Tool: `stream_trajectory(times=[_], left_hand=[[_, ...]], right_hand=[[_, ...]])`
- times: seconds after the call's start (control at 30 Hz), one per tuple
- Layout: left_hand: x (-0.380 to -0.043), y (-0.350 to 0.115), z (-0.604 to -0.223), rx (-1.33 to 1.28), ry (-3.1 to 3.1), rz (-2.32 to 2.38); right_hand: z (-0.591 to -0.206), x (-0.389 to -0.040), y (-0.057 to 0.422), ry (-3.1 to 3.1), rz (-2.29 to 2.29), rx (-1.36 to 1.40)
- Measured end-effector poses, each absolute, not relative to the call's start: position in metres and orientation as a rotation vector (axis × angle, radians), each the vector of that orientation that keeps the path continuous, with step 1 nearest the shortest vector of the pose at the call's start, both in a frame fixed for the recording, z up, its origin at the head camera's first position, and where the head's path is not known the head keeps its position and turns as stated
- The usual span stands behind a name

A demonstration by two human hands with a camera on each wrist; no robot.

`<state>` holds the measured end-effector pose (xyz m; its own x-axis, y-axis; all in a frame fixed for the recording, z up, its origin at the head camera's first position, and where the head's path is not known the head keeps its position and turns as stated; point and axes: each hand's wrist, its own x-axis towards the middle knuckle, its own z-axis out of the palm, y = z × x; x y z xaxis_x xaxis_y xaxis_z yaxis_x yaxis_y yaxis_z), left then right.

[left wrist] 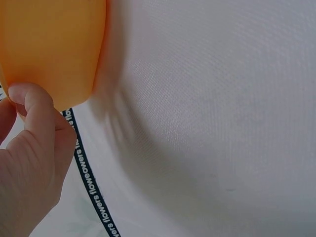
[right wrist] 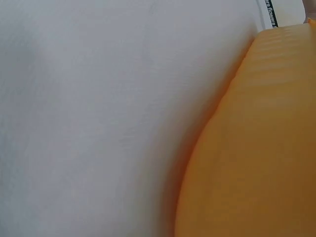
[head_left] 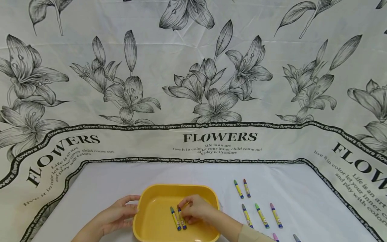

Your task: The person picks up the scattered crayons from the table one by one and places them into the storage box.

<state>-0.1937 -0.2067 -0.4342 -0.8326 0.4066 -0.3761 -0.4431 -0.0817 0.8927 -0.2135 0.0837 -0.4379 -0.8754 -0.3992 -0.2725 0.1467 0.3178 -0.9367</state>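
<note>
My left hand (head_left: 119, 215) grips the left rim of a yellow plastic basin (head_left: 152, 201); the left wrist view shows the thumb and fingers (left wrist: 37, 111) pinching the basin's edge. Inside the basin, my right hand (head_left: 198, 211) has curled fingers on a dark-tipped crayon (head_left: 182, 222) with a yellow wrapper. Beside it, nearly parallel, lies a green-tipped crayon (head_left: 175, 218) on the basin floor. The right wrist view takes in only the basin's outer wall (right wrist: 256, 148), with the right hand out of sight.
Right of the basin, several crayons lie spaced out on the white cloth, among them a red one (head_left: 247, 188), a bright green one (head_left: 262, 215) and a pink one (head_left: 276, 215). A flower-printed curtain (head_left: 199, 111) stands around the table's back and sides.
</note>
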Motion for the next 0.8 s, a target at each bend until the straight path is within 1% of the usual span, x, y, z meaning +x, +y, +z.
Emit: stream_trajectory(times=[0.13,0.43,0.8], left_hand=[[-0.194,-0.207,-0.435,-0.051,1.631,1.962],[-0.194,-0.207,-0.435,-0.048,1.629,1.962],[-0.192,-0.206,-0.432,-0.028,1.610,1.966]], right_hand=[[-0.429,-0.219,0.092,2.132,-1.602,-0.241],[-0.387,-0.235,0.134,2.059,-1.655,-0.213],[-0.371,-0.254,0.201,2.199,-1.691,-0.049]])
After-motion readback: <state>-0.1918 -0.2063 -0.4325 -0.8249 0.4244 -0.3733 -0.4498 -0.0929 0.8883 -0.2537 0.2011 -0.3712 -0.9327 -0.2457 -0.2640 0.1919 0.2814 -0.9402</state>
